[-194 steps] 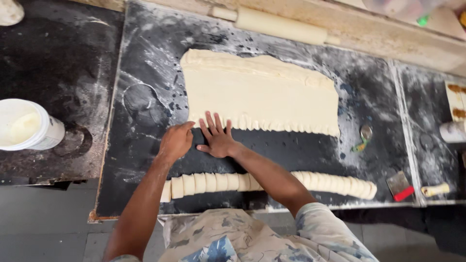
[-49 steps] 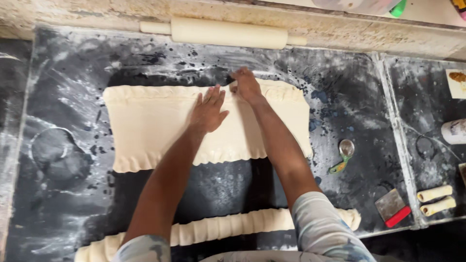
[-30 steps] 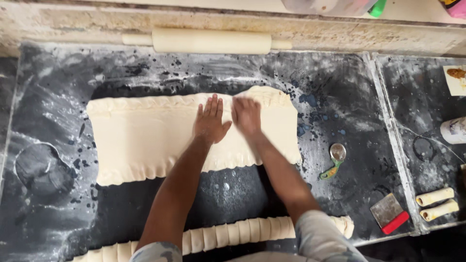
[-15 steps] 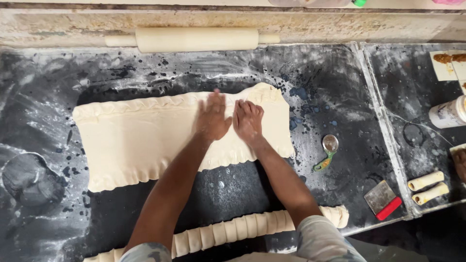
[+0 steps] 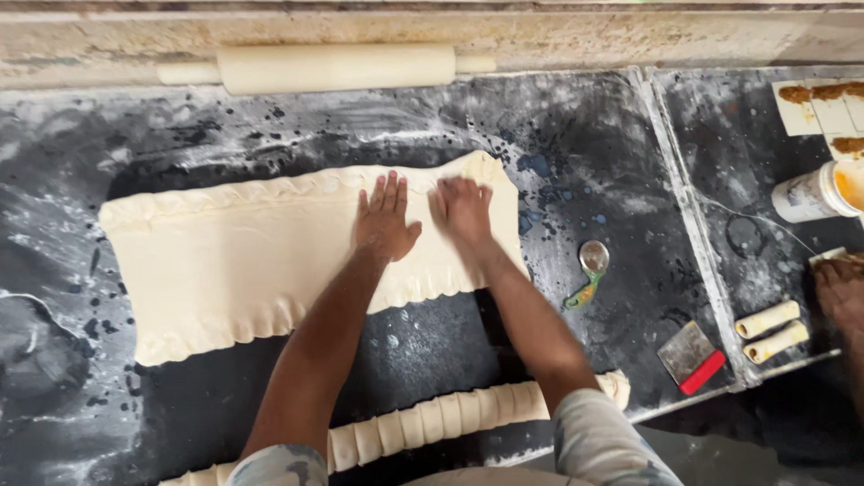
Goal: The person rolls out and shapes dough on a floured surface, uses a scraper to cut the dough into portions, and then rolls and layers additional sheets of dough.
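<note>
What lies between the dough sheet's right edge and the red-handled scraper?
In the head view, the small wheel cutter on floured dark worktop, between pale dough sheet and red-handled scraper.

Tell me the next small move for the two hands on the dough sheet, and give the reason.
Probably roll the far edge toward the body. Both the left hand and right hand lie flat on the dough sheet, just short of its far edge, and a finished, sliced dough roll lies along the near edge of the floured black worktop. That suggests another roll could start here.
</note>
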